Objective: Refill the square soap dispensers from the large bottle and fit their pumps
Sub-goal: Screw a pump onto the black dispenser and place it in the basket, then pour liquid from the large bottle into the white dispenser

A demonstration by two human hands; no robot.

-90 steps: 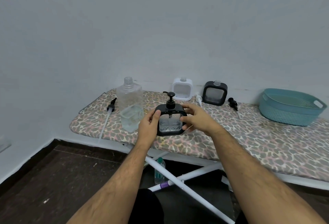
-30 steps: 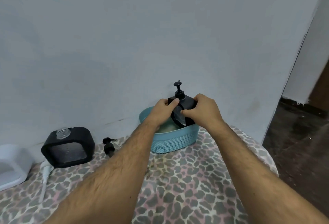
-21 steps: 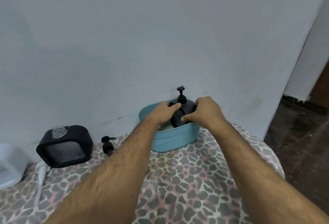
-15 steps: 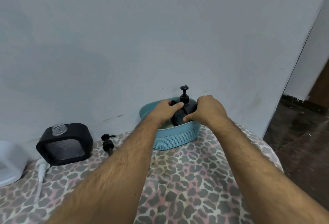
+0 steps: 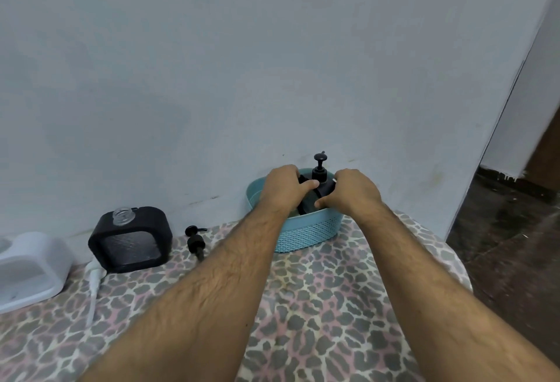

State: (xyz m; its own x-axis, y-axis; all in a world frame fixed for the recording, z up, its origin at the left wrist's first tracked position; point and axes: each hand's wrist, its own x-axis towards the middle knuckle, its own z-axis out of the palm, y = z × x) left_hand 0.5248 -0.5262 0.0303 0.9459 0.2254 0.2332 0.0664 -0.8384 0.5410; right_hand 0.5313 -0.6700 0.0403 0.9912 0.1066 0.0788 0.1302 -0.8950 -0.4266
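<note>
leopard-print surface (image 5: 318, 306), both hands down in the blue basket (image 5: 309, 234): left hand (image 5: 285, 189) and right hand (image 5: 353, 193) grip the black dispenser (image 5: 318, 193) from either side, pump up.

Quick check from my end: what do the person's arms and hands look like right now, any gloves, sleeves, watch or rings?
Both forearms are bare and hairy as far as the frame shows, with no sleeves in view. The left hand and right hand wear no gloves. No watch, wristband or ring is visible on either.
</note>
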